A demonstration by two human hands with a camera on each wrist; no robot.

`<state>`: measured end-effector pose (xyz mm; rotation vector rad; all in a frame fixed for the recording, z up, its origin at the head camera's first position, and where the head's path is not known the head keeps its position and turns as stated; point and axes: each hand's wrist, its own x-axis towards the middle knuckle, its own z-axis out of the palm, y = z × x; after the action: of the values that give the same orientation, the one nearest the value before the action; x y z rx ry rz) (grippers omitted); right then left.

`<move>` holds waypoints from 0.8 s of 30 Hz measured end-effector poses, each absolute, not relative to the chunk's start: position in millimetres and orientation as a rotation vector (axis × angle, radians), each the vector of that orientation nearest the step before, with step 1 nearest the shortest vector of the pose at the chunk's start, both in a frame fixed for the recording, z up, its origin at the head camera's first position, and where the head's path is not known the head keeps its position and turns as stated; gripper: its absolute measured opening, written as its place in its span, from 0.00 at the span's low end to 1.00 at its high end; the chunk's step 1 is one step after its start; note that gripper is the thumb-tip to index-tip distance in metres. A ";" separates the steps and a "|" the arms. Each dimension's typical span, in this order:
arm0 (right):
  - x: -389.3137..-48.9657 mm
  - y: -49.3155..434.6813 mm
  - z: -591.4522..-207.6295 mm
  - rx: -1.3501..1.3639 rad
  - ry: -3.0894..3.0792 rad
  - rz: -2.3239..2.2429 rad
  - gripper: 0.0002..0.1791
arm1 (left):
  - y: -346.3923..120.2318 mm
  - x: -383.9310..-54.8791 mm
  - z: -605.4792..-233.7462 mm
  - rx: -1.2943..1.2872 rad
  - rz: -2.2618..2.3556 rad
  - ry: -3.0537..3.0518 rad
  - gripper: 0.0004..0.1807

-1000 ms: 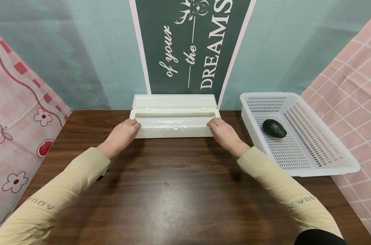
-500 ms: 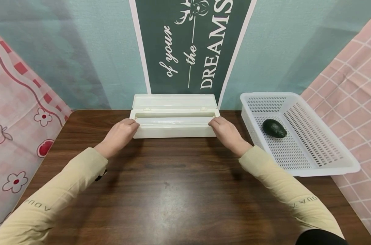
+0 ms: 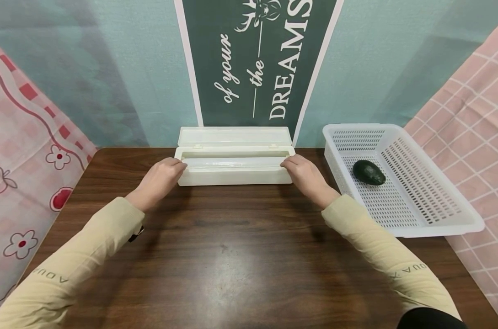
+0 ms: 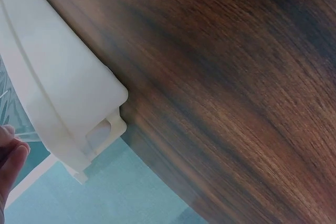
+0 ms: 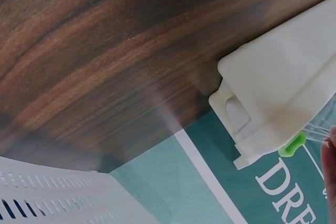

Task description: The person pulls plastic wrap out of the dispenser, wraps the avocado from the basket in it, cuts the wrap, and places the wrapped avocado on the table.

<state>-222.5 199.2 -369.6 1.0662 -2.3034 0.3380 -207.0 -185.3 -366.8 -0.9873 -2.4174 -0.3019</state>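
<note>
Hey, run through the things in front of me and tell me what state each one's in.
White box: on the table, open.
Lid: raised at the back.
Film roll: inside the box.
Clear film: pinched at both ends.
Left hand: pinching film.
Right hand: pinching film.
Basket: upright, holding the avocado.
Avocado: whole, lying on its side.

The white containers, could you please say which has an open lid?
The long box: its lid is open, while the perforated basket holding the avocado shows none.

Sleeved arms (image 3: pixel 82 249) outstretched and apart, left grip (image 3: pixel 160 178) pinched, right grip (image 3: pixel 308 177), partly hidden, probably likewise
</note>
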 end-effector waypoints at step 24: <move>-230.7 199.8 -360.6 1.063 -2.315 0.394 0.11 | -187.8 -210.7 -357.8 -0.876 -0.424 -2.505 0.10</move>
<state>-230.7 199.8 -360.6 1.0633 -2.3147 0.3941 -210.7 -187.8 -357.8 -0.8763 -2.5051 -0.4240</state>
